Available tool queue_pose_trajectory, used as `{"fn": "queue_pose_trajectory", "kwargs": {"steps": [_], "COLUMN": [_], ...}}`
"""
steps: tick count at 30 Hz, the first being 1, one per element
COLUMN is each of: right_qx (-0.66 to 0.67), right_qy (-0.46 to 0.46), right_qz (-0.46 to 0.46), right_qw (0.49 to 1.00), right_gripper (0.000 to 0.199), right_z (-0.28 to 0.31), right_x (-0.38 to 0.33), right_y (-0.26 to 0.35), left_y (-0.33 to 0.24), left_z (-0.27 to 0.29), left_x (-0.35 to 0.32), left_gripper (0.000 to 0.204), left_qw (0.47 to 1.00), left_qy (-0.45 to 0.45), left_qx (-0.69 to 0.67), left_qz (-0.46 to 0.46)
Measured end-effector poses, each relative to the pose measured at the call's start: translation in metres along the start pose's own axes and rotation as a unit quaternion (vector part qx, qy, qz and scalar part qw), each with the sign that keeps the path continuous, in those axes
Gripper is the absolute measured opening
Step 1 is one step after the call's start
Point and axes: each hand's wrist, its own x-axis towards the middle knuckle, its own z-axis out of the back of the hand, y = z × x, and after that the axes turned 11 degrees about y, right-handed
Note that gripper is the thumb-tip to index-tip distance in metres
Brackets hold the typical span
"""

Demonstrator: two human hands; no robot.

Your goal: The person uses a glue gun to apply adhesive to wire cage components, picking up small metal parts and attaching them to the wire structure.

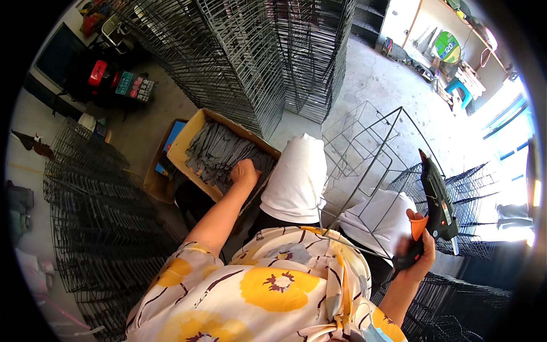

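My left hand [244,172] is down at an open cardboard box [181,149], over a heap of thin dark grey strips [219,149]. Its fingers are curled together, and what they pinch, if anything, is hidden. In my right hand [420,259] is a black glue gun [437,199] with an orange trigger [418,226], nozzle upward. The hand wraps round its handle. Across my lap, between the two hands, rests a black wire frame [364,178], tilted and reaching out beyond my knees. White cloth [295,179] covers both knees.
Tall stacks of wire racks [245,62] stand just ahead, past the box. More wire racks [97,211] are piled to my left, and others [473,185] lie at the right, close to the glue gun. A blue stool [460,91] stands at the far right.
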Motion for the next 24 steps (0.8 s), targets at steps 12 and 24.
{"fn": "queue_pose_trajectory", "kwargs": {"steps": [12,24], "right_qx": [-0.036,0.012], "right_qy": [-0.012,-0.008], "right_qz": [-0.003,-0.041], "right_qw": [0.999,0.999], "right_gripper": [0.050,0.047], "right_z": [0.008,0.009], "right_x": [-0.003,0.007], "right_y": [-0.003,-0.018], "left_y": [0.037,-0.043], "left_z": [-0.026,0.094], "left_x": [0.031,-0.070], "left_gripper": [0.020,0.013], "left_qw": [0.974,0.704], "left_qy": [0.011,0.211], "left_qx": [-0.228,-0.617], "left_qz": [-0.003,-0.281]}}
